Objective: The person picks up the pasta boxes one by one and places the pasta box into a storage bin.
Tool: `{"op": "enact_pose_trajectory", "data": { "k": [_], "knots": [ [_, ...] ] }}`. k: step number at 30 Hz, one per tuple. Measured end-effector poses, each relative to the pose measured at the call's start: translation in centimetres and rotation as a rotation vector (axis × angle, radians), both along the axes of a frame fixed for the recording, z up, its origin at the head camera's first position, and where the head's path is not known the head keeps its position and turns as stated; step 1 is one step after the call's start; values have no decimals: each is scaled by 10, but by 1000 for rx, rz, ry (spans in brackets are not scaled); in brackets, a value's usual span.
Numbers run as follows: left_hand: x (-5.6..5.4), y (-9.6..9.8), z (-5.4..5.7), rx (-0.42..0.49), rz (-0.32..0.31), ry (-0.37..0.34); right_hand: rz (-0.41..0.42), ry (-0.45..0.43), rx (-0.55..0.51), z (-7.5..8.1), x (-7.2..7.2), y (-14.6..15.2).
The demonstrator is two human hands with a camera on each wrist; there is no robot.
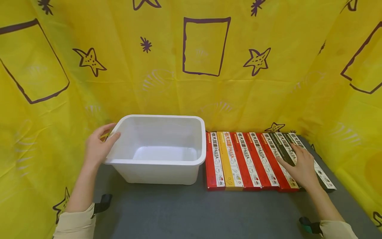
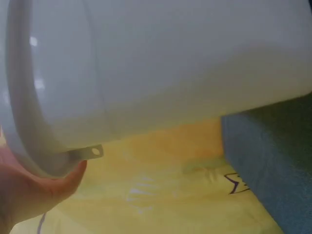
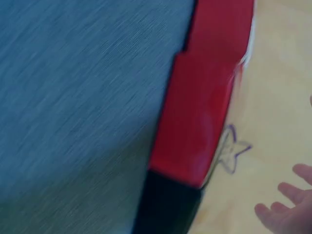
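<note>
My left hand (image 1: pixel 99 146) grips the left rim of a white plastic bin (image 1: pixel 161 172), thumb over the inside edge and fingers outside. In the left wrist view the hand (image 2: pixel 41 192) wraps the thick rim beside a small tab with a hole (image 2: pixel 96 151). Bare white floor shows inside the bin. To its right, several long pasta boxes lie side by side: red ones (image 1: pixel 211 172), one yellow box (image 1: pixel 222 162) and dark ones (image 1: pixel 328 186) at the far right. Over the dark boxes is my right hand (image 1: pixel 302 167), fingers spread and relaxed, holding nothing; its fingertips (image 3: pixel 287 192) stand off the boxes in the right wrist view.
A dark grey table (image 1: pixel 191 212) carries the bin and the boxes. Yellow cloth (image 1: pixel 167 86) with drawn stars and rectangles hangs behind and along both sides, close to the bin and box ends. The right end of the bin nearly meets the first red box.
</note>
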State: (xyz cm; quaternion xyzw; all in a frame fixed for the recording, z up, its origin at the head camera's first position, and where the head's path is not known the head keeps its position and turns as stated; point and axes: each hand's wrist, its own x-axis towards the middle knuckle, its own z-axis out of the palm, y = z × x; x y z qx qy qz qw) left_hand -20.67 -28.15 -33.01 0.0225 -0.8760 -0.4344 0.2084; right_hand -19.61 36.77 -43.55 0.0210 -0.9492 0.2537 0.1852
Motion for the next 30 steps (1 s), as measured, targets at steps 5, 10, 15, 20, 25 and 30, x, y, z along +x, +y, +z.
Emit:
{"op": "enact_pose_trajectory", "data": {
  "k": [5,10,15,20,25,30],
  "knots": [
    [-3,-7,-8,-93,-3,-29,-23,5,23,-9,6,25],
    [-5,-12,-16,-193,-52,-131,-45,-38,90,-19,18,51],
    [-7,-14,-20,-195,-114,-241,-49,-103,129,-28,32,82],
    [-7,-15,-20,-152,-136,-268,-17,-183,66,-33,41,103],
    [-6,-16,-19,-144,-139,-271,50,-210,12,-39,50,114],
    [-8,-15,-20,-145,-142,-270,83,-217,-1,-44,58,121]
  ]
}}
